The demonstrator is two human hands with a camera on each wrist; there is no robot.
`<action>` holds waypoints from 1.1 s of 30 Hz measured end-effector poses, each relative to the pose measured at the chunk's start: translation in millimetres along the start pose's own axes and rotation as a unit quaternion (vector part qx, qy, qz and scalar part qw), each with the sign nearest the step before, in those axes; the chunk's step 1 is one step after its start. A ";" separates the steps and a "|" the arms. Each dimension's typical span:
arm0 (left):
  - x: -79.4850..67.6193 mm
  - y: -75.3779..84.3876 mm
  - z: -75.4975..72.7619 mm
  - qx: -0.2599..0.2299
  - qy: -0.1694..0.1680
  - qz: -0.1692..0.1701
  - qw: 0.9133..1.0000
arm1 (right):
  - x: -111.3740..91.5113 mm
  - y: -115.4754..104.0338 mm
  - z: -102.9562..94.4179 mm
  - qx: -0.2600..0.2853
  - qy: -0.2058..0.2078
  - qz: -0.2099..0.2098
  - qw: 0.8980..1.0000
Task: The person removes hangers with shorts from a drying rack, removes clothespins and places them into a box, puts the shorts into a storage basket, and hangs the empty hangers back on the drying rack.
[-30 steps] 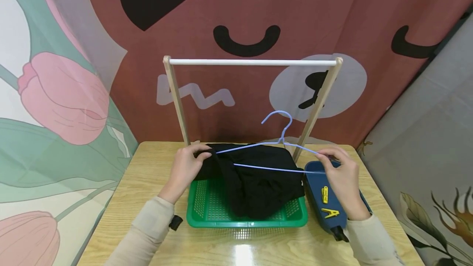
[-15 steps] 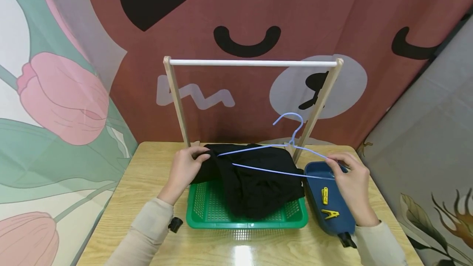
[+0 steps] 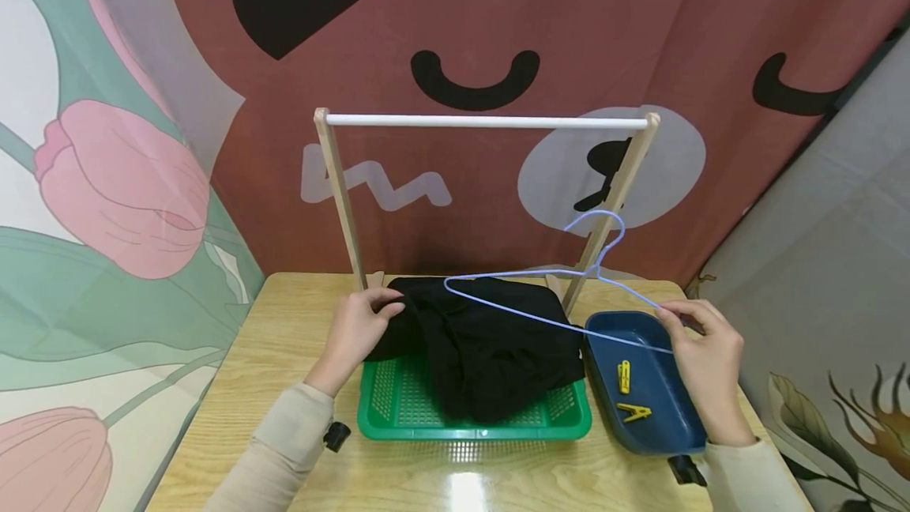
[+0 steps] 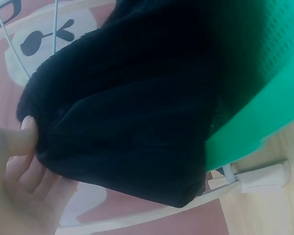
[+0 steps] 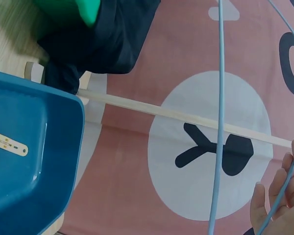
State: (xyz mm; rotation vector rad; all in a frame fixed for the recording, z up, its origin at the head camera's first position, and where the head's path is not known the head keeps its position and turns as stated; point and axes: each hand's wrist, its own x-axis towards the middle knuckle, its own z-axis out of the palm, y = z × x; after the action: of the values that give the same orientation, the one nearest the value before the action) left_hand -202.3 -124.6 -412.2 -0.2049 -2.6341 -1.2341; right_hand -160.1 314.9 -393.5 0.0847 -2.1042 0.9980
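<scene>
A black cloth garment (image 3: pixel 498 346) lies heaped in a green basket (image 3: pixel 472 433). My left hand (image 3: pixel 355 330) pinches its edge at the left, thumb on top in the left wrist view, where the cloth (image 4: pixel 127 117) drapes beside the basket. My right hand (image 3: pixel 711 354) pinches one sloping arm of a light-blue wire hanger (image 3: pixel 599 265), fingers around the wire (image 5: pixel 219 122) side in the right wrist view. The hanger's hook points up, and its rounded left end shows whole, overlapping the garment in the head view. Its right end is hidden by my right hand.
Behind the basket stands a rack with a white rod (image 3: pixel 483 122) on wooden posts (image 3: pixel 341 204). To the right, a blue tray (image 3: pixel 661 393) holds two yellow clothespins (image 3: pixel 624 376), under my right hand. A printed curtain (image 3: pixel 462 196) hangs behind the table.
My right hand has moved right, drawing the hanger's left end out from the garment's fold. The blue tray's lower end has shifted slightly right. My left hand has barely moved.
</scene>
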 end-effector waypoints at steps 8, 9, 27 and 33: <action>-1.6 3.1 9.0 0.029 -0.079 -0.018 0.996 | -2.1 3.0 -1.4 -0.010 -0.004 0.008 1.000; -1.8 3.6 10.0 0.034 -0.089 -0.019 0.995 | -2.4 3.2 -0.9 -0.011 -0.006 0.009 1.000; -9.5 -0.2 22.6 0.047 -0.211 0.003 0.976 | -7.5 1.6 6.0 0.003 -0.011 0.009 1.000; -9.8 -0.7 20.4 0.038 -0.205 0.011 0.978 | -8.9 0.8 6.2 -0.003 -0.014 0.014 1.000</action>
State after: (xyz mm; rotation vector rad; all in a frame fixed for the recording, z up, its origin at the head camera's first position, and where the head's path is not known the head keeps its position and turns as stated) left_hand -195.9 -109.6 -428.0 -0.5261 -3.0053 -1.1874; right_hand -158.2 309.0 -402.4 0.0660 -2.1397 1.0120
